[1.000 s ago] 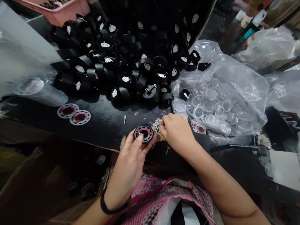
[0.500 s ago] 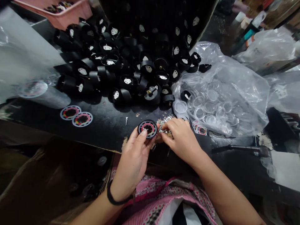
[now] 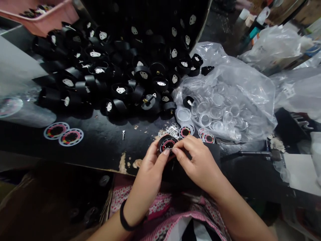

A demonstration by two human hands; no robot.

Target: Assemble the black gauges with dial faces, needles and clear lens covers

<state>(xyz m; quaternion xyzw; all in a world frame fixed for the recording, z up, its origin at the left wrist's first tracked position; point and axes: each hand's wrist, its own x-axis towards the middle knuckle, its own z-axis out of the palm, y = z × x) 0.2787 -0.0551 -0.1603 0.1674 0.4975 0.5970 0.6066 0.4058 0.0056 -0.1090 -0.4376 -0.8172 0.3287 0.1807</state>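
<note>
My left hand [image 3: 152, 164] is wrapped round a round black gauge [image 3: 167, 143], its printed dial tilted up, thumb over the near rim. Above the dial's near edge, my right hand [image 3: 198, 155] pinches a thin pale gauge pointer [image 3: 170, 149] between thumb and forefinger; fingertips hide part of it. Just beyond the gauge lies a heap of small white pointers [image 3: 172, 131]. Beside the heap are loose dial faces [image 3: 186, 131], with more dial faces [image 3: 207, 135] further right. One single pointer [image 3: 123, 134] lies alone on the bench.
Black gauge housings [image 3: 120, 90] are heaped across the back. A plastic bag [image 3: 233, 90] of clear round covers stands at right. Two dial faces [image 3: 71, 137] and a wrapped stack [image 3: 32, 112] lie at left. A dark-handled tool [image 3: 253, 153] rests at right; a pink bin [image 3: 50, 16] stands behind.
My right hand has left the pointer heap and come to the gauge's dial with a pointer in its fingertips. The gauge in my left hand is now tilted more upright. The view has shifted right.
</note>
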